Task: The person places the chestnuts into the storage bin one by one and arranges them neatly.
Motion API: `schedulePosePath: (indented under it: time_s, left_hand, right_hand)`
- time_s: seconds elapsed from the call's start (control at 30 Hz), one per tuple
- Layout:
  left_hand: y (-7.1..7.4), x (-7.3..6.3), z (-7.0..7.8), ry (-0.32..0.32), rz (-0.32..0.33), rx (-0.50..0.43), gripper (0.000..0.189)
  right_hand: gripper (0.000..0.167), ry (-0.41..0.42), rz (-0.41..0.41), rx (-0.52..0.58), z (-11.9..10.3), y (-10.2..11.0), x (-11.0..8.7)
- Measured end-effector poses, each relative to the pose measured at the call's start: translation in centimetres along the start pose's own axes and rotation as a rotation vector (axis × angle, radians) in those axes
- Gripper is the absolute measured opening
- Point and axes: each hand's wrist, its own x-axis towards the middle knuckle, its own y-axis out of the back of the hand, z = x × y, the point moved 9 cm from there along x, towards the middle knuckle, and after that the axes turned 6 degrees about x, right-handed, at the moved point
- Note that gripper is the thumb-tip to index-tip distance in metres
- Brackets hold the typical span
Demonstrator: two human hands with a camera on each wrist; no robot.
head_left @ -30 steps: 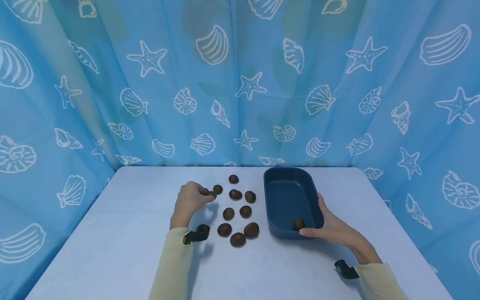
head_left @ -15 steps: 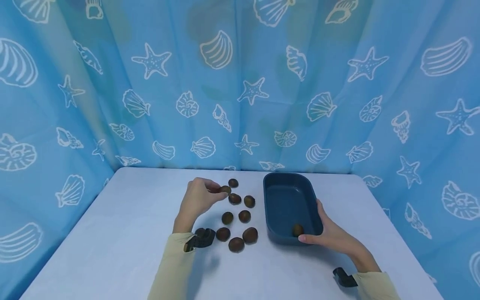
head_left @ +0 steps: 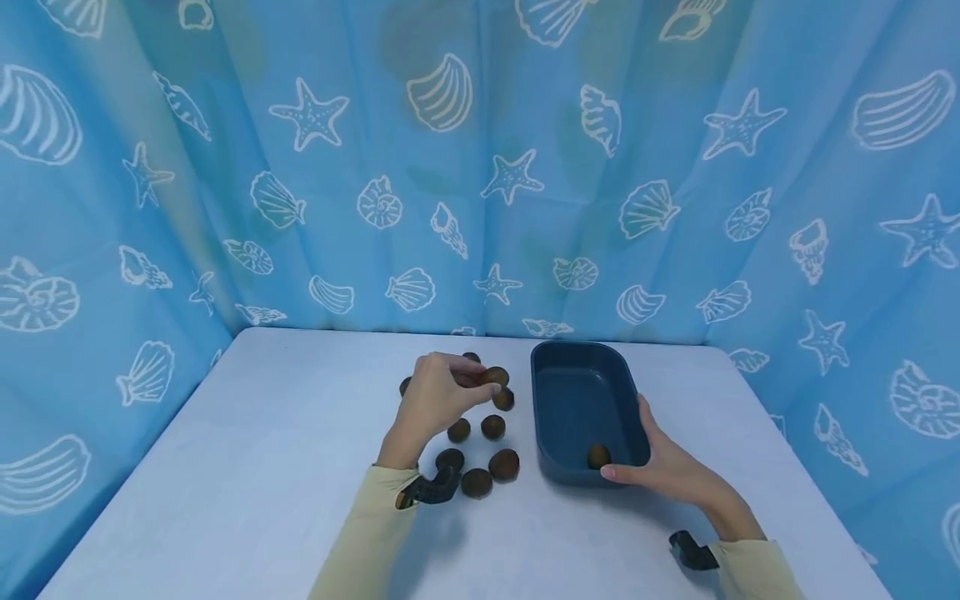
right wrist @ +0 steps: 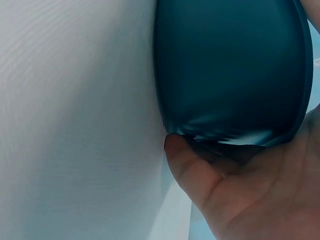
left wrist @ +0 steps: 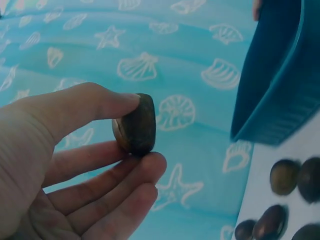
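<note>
My left hand [head_left: 433,398] pinches a smooth dark brown stone [left wrist: 137,125] between thumb and fingertips, raised above the table over other stones. In the left wrist view its remaining fingers lie under the stone. With my right hand [head_left: 671,467] I grip a dark blue plastic bin [head_left: 573,475] at its near right corner, thumb on the front rim and fingers along the right side. One brown stone [head_left: 598,456] lies inside the bin near its front end. Close up, the right thumb [right wrist: 192,167] presses at the bin's edge.
Several brown stones lie loose on the white table left of the bin, such as one front stone [head_left: 477,483] and a larger one [head_left: 504,465]. Another stone [head_left: 405,386] is partly behind my left hand. A blue shell-print curtain [head_left: 510,233] hangs behind the table [head_left: 247,467].
My left hand has moved right with the stone, from the left edge of the loose stones toward the bin. My right hand keeps its grip on the bin. The head view has shifted slightly.
</note>
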Motion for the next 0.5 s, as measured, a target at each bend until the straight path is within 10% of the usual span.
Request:
schedulePosePath:
  time_s: [0.5]
  left_hand:
    - [-5.0, 0.0, 1.7, -0.114, -0.095, -0.032, 0.025]
  right_hand:
    - [0.134, 0.012, 0.015, -0.024, -0.1, 0.1, -0.1]
